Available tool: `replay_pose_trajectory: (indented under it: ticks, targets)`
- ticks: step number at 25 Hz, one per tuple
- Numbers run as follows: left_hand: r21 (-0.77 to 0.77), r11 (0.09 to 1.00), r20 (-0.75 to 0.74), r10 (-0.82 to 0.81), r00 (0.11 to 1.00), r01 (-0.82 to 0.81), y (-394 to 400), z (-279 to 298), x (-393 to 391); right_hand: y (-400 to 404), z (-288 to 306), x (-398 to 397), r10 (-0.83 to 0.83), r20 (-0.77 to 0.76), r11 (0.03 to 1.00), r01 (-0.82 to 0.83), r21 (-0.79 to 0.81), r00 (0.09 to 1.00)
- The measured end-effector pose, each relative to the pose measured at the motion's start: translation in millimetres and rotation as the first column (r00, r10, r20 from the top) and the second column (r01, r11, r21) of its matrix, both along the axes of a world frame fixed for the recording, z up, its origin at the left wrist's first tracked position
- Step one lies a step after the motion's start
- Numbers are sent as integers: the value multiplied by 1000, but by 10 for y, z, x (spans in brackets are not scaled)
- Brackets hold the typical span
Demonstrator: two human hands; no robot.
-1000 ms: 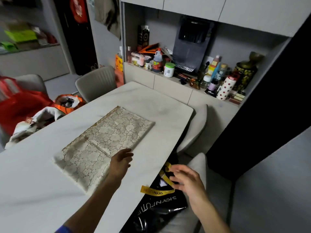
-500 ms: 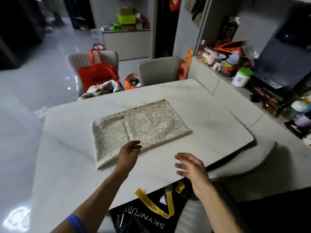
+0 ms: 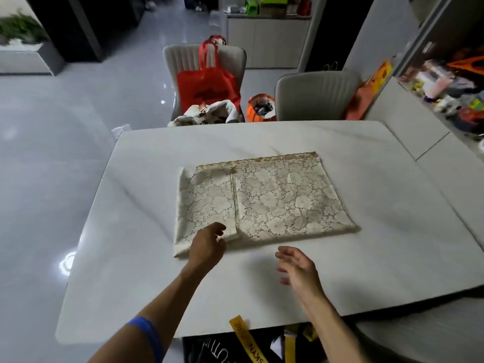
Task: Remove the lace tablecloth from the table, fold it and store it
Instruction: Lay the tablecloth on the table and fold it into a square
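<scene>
The cream lace tablecloth [image 3: 275, 200] lies folded into a flat rectangle on the white marble table [image 3: 131, 231], with a fold edge running front to back left of its middle. My left hand [image 3: 208, 246] rests on the cloth's near edge beside that fold, fingers curled over the hem. My right hand [image 3: 297, 267] hovers just above the bare tabletop in front of the cloth, fingers relaxed and holding nothing.
A black bag with yellow handles [image 3: 251, 344] sits below the table's near edge. Two grey chairs [image 3: 314, 98] stand at the far side, one holding a red tote [image 3: 207, 85] and crumpled cloth. An orange bag [image 3: 260, 107] sits between them. A cluttered counter [image 3: 450, 95] runs along the right.
My view has swung left to face the table squarely. My right hand rose from the black bag's yellow handle to above the tabletop. My left hand stayed at the cloth's near edge.
</scene>
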State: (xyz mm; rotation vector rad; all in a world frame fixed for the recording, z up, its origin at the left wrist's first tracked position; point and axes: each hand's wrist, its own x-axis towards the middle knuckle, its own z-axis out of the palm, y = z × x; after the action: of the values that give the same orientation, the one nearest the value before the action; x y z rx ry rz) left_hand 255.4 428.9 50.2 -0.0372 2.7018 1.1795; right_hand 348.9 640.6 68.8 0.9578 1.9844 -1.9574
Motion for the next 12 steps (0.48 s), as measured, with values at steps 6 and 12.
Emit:
replay_pose_trajectory:
  ticks: [6,12]
  targets:
    - [-454,869,2,-218,976,196,-97,-834,-254,75,-600,-540,280,37,905,-277,322,959]
    - [421,670,133,621,772,-612,-571,-666,-475,376,-947,-810,609,177,501,-548,670,773]
